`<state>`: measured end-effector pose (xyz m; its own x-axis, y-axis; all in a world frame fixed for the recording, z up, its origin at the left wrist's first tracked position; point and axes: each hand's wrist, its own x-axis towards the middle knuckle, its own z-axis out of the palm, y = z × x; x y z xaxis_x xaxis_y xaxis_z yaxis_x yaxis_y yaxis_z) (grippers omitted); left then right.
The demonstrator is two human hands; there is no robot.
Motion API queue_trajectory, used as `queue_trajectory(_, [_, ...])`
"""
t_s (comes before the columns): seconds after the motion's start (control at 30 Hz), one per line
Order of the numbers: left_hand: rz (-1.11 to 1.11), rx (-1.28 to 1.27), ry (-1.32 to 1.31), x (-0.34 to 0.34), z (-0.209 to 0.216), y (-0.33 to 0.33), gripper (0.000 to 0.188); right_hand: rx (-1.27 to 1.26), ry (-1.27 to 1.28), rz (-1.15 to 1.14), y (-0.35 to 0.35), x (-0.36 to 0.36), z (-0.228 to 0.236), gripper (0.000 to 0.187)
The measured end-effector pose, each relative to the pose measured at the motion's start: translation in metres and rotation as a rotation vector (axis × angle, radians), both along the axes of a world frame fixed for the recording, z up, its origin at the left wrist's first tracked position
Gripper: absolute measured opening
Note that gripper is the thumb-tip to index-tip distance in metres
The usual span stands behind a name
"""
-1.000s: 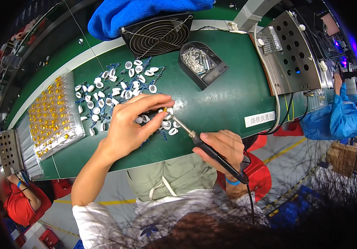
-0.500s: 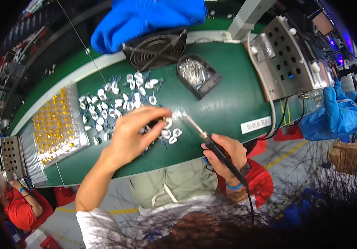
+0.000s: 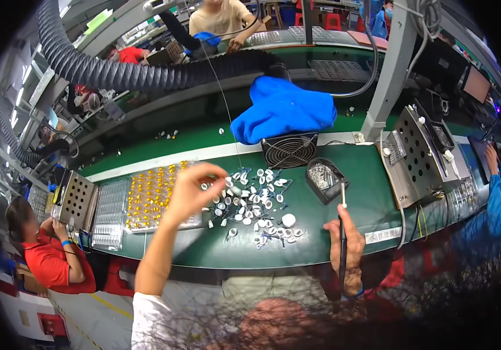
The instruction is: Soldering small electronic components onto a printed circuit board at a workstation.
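Observation:
In my right hand is a soldering iron, held like a pen. Its metal tip points away from me, over the near right edge of a black scoop-shaped tray of shiny small metal pieces. My left hand hovers at the left side of a scattered pile of small white round parts with thin dark-blue leads. Its thumb and index finger curl toward each other; whatever is between the fingertips is too small to make out against the pile.
Left of the pile lies a clear tray of yellow pieces, beside clear blister trays. Behind stands a black fan under a blue cloth. A perforated metal box is at right. Co-workers sit at left, right and across.
My view has tilted up and shows more of the far bench. The soldering iron has swung upright, its tip now at the black tray. My left hand has moved to the pile's left side.

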<state>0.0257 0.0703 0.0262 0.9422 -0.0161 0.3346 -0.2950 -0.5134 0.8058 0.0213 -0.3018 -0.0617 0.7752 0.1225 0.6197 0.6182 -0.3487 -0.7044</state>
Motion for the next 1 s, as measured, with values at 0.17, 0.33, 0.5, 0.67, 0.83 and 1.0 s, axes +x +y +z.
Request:
queue_trajectory(0.17, [0.183,0.472,-0.079,0.108,-0.008,0.089,0.023,0.024,0.067,-0.082,-0.007,-0.008,0.011,0.041])
queue_trajectory(0.33, [0.116,0.860,-0.192,0.150,-0.043,0.123,0.057,0.105,-0.092,-0.024,0.009,0.007,0.007,0.047])
queue_trajectory(0.5, [-0.037,0.986,0.121,0.173,-0.018,0.035,0.029,0.124,-0.192,-0.144,0.005,0.007,0.001,0.046])
queue_trajectory(0.67, [-0.137,0.787,-0.082,0.151,0.011,0.014,0.027,0.121,-0.041,-0.064,-0.001,-0.001,0.002,0.050])
queue_trajectory(0.83, [0.046,0.672,-0.384,0.147,-0.030,0.105,0.011,0.139,-0.127,-0.076,0.001,0.001,-0.003,0.050])
queue_trajectory(1.0, [0.017,0.216,-0.135,0.040,0.003,0.068,0.007,0.193,-0.096,-0.022,0.002,0.002,0.007,0.044])
